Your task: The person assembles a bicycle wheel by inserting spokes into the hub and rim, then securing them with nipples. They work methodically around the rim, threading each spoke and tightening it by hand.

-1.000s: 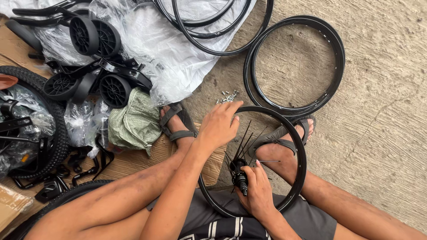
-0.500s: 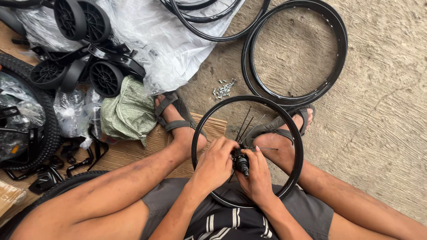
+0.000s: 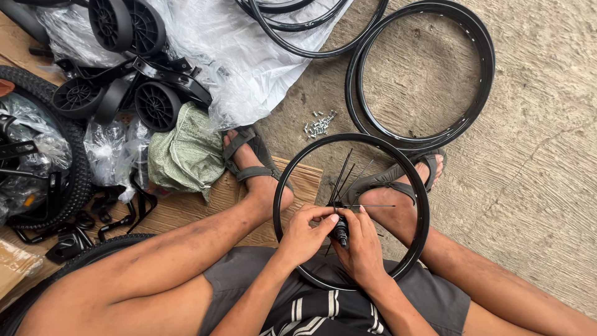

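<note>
A black wheel rim [image 3: 425, 205] rests across my lap and sandalled feet. Inside it is a small black hub [image 3: 341, 233] with several thin spokes [image 3: 342, 175] fanning up and to the right. My right hand [image 3: 364, 252] grips the hub from the right side. From the left, my left hand [image 3: 303, 235] closes its fingertips on the top of the hub, where the spokes meet. A small pile of silver spoke nipples [image 3: 319, 123] lies on the concrete just beyond the rim.
Two more black rims [image 3: 479, 93] lie stacked on the concrete at the upper right, and others [image 3: 298, 25] lie on clear plastic sheeting [image 3: 249, 68]. Small black plastic wheels [image 3: 155, 104], a green cloth [image 3: 186, 152], a knobbly tyre [image 3: 78, 180], bagged parts and black brackets crowd the left.
My left hand drew back from the pile of nipples beyond the rim and came to the hub. Both hands are together on the hub now.
</note>
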